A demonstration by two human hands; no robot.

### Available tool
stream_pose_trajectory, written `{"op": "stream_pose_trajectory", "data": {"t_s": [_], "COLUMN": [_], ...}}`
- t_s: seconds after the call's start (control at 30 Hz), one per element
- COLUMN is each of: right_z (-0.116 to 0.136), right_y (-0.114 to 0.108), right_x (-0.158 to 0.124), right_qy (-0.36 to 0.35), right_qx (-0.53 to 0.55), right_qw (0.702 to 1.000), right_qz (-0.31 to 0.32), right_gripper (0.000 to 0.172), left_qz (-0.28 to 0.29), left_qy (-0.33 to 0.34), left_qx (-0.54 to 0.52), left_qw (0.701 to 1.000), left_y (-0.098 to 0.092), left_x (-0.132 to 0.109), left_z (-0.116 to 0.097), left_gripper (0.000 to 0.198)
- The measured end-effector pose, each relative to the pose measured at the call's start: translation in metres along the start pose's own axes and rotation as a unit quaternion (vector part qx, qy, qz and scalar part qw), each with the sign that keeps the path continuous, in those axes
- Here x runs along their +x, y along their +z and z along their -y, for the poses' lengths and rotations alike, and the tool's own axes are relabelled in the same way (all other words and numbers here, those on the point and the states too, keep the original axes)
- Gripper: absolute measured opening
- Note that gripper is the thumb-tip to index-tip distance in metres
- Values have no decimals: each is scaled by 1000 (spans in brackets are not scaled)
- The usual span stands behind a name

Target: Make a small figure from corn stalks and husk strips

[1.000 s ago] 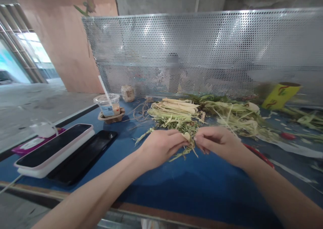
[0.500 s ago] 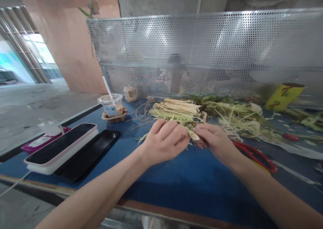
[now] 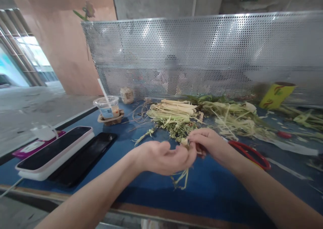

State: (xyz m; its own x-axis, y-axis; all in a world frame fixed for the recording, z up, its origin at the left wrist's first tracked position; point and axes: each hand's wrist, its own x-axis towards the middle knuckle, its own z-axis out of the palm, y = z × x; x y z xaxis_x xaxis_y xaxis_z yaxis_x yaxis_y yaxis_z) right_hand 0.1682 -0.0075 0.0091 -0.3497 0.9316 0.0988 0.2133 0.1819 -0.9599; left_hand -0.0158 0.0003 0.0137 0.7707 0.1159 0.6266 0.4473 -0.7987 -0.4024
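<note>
My left hand (image 3: 166, 156) is turned palm up, its fingers curled around a small bunch of dried plant stems (image 3: 185, 141). Thin pale green strands (image 3: 182, 180) hang below those fingers. Close against it on the right, my right hand (image 3: 209, 141) pinches the same bunch with thumb and fingertips; the exact grip is partly hidden. Just behind the hands lies a heap of dried green sprigs (image 3: 174, 126), with a stack of pale dried husks (image 3: 178, 106) beyond it. Red scissors handles (image 3: 249, 154) rest by my right wrist.
On the left are a phone (image 3: 57, 148) on a white box, a black tray-like case (image 3: 85, 158) and a lidded cup with straw (image 3: 107, 109). Loose husks (image 3: 229, 116) and a yellow roll (image 3: 277, 95) lie right. A perforated metal screen (image 3: 202, 54) closes the back.
My left hand has rolled from knuckles up to palm up and come lower and nearer, with the bunch. Strands now hang beneath it. My right hand stays beside it. The view has shifted slightly.
</note>
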Motion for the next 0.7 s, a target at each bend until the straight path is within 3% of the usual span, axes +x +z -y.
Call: {"op": "stream_pose_trajectory", "data": {"t_s": [0.07, 0.17, 0.3, 0.43, 0.53, 0.6, 0.7], "right_z": [4, 10, 13, 12, 11, 10, 8], "right_y": [-1, -3, -2, 1, 2, 1, 0], "right_x": [-3, -8, -10, -11, -10, -8, -6], "right_qy": [-63, -185, -227, -221, -187, -170, -136], "right_qx": [-120, -273, -303, -256, -173, -91, 51], "right_qw": [990, 937, 916, 926, 949, 966, 986], "right_qz": [-50, -116, -129, -170, -186, -170, -85], "right_gripper": [31, 19, 14, 9, 4, 2, 10], "left_qz": [-32, -87, -82, -103, -116, -122, -128], "left_qy": [69, 117, 120, 100, 83, 78, 61], "left_qx": [37, 79, 101, 64, 35, 25, 3], "left_qw": [996, 986, 984, 988, 989, 989, 990], "left_y": [-2, -4, -5, -8, -11, -13, -13], "left_x": [-1, 1, 3, 3, 3, 4, 6], "left_z": [5, 10, 9, 8, 8, 8, 7], "left_gripper": [10, 11, 10, 11, 16, 15, 7]}}
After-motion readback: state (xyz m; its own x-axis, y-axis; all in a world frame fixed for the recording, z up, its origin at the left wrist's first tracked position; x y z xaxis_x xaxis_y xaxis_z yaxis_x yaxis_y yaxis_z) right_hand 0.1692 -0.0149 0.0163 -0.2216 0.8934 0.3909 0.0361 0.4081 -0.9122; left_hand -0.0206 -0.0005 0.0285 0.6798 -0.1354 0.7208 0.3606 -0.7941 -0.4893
